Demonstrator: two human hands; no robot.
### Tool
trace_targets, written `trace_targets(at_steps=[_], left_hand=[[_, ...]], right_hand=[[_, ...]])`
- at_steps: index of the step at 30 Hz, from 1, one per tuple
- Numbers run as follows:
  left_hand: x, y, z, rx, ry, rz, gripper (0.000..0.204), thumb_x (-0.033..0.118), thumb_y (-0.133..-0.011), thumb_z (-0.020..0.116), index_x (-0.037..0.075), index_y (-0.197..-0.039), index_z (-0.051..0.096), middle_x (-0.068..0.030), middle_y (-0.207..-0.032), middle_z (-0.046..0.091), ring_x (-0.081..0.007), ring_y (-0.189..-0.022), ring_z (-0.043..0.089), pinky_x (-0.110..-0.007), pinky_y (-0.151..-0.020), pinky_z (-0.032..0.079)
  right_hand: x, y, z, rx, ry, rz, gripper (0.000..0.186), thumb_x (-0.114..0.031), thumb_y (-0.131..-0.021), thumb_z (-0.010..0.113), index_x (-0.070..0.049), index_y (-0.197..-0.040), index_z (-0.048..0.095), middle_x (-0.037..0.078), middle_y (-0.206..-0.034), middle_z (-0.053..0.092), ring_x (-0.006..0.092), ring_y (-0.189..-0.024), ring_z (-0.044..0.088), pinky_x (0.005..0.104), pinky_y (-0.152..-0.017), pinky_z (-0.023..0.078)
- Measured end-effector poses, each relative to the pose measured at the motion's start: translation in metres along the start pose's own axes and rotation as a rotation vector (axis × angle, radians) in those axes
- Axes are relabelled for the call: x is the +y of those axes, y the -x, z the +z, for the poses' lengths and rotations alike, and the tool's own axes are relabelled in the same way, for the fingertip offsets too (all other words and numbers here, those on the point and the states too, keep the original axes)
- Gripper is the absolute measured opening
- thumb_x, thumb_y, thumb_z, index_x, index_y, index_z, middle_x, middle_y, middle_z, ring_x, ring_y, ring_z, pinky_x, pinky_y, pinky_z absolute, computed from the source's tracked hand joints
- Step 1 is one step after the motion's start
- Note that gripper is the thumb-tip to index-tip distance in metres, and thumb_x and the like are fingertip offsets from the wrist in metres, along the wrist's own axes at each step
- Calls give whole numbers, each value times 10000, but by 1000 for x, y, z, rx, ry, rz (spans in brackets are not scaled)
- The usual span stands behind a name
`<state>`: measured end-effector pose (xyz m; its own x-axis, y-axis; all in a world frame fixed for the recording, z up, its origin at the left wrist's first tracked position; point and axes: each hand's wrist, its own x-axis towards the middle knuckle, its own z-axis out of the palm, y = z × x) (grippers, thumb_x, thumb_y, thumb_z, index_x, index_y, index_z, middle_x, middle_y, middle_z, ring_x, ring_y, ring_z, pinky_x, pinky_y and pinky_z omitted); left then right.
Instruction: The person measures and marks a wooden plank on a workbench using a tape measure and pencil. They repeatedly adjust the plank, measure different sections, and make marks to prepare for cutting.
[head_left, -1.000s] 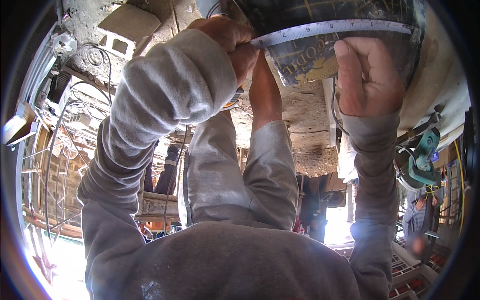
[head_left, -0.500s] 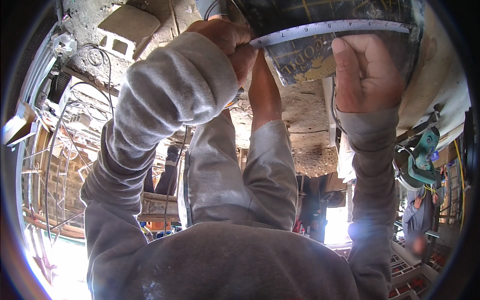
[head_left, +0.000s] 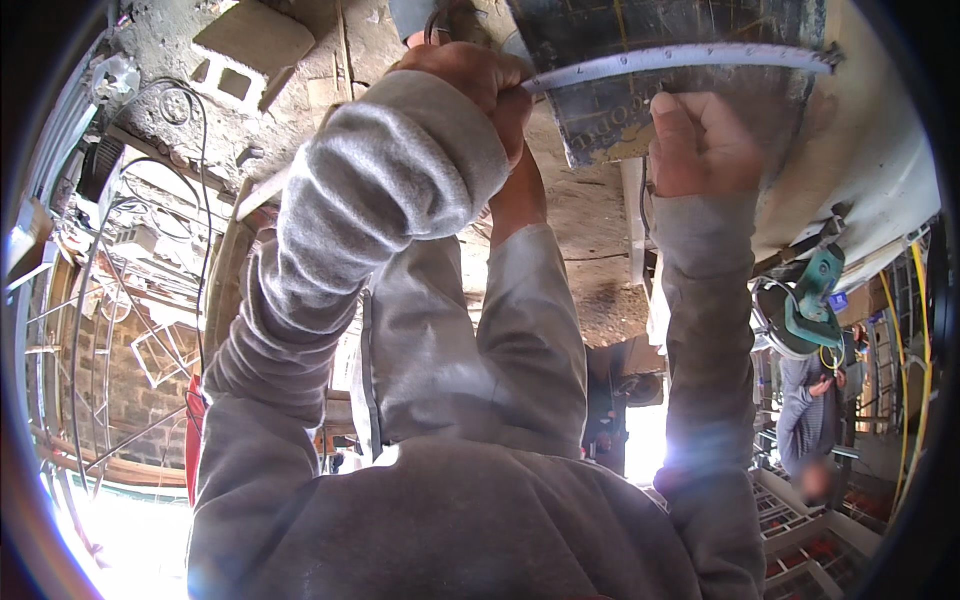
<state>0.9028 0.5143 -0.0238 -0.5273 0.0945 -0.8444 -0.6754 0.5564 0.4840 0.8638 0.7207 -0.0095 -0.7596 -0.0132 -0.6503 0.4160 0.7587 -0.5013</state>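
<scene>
Fingers wrapped, my left hand (head_left: pixel 480 85) grips the left end of a white tape measure (head_left: pixel 660 60). Its blade runs to the right over a black board (head_left: pixel 600 100) with gold print and lines, and the far tip reaches the board's right edge. My right hand (head_left: pixel 705 145) is closed over the lower part of the board, just below the blade, thumb against the curled fingers. Whatever those fingers hold, if anything, is hidden and blurred. The case of the tape does not show clearly behind my left hand.
A hollow concrete block (head_left: pixel 255 45) lies on the dusty ground at the upper left. Black cables (head_left: pixel 205 200) loop near metal frames on the left. At right are a green power tool (head_left: pixel 818 290), a yellow hose (head_left: pixel 920 330) and another person (head_left: pixel 808 410).
The view has shifted a little. My right hand has drawn slightly down from the blade, and the tape's right tip now pokes out at the board's edge. My left hand keeps its grip.
</scene>
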Motion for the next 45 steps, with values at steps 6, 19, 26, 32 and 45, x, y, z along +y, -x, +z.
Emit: trace_targets(at_steps=[6, 19, 26, 32, 45], left_hand=[[-34, 26, -1, 140, 527, 184, 145, 46, -891, 478, 11, -804, 588, -95, -782, 653, -179, -691, 656, -311, -619, 535], [-126, 63, 90, 68, 1448, -384, 230, 145, -858, 505, 18, -815, 692, -81, -753, 670, -164, -676, 632, -268, -652, 510], [-126, 43, 124, -40, 1718, -487, 239, 104, -921, 527, -3, -1124, 594, -106, -818, 671, -213, -726, 670, -316, -659, 552], [-105, 36, 124, -91, 1084, -184, 376, 114, -832, 637, 60, -1199, 578, -83, -795, 668, -162, -770, 670, -273, -670, 534], [-13, -31, 153, -11, 688, -139, 537, 535, -824, 654, 98, -1134, 676, -157, -990, 703, -305, -962, 653, -380, -871, 492]], right_hand=[[-3, -17, -18, -55, 472, -570, 112, -155, -911, 609, -59, -852, 603, 82, -590, 541, 197, -515, 541, 336, -518, 423], [3, -36, -17, -142, -31, 474, 197, -221, -849, 691, -29, -811, 665, 132, -651, 622, 201, -546, 547, 337, -565, 458], [-7, -32, -22, -162, 523, -203, 190, -225, -855, 679, -39, -844, 642, 134, -676, 609, 271, -596, 559, 356, -583, 456], [-28, -45, -29, -342, 798, -409, 156, -239, -893, 603, -85, -878, 583, 178, -773, 633, 411, -763, 615, 448, -638, 484], [-56, -75, -39, -605, 1227, -872, 139, -227, -920, 588, -104, -913, 524, 169, -731, 647, 401, -721, 643, 504, -624, 499]])
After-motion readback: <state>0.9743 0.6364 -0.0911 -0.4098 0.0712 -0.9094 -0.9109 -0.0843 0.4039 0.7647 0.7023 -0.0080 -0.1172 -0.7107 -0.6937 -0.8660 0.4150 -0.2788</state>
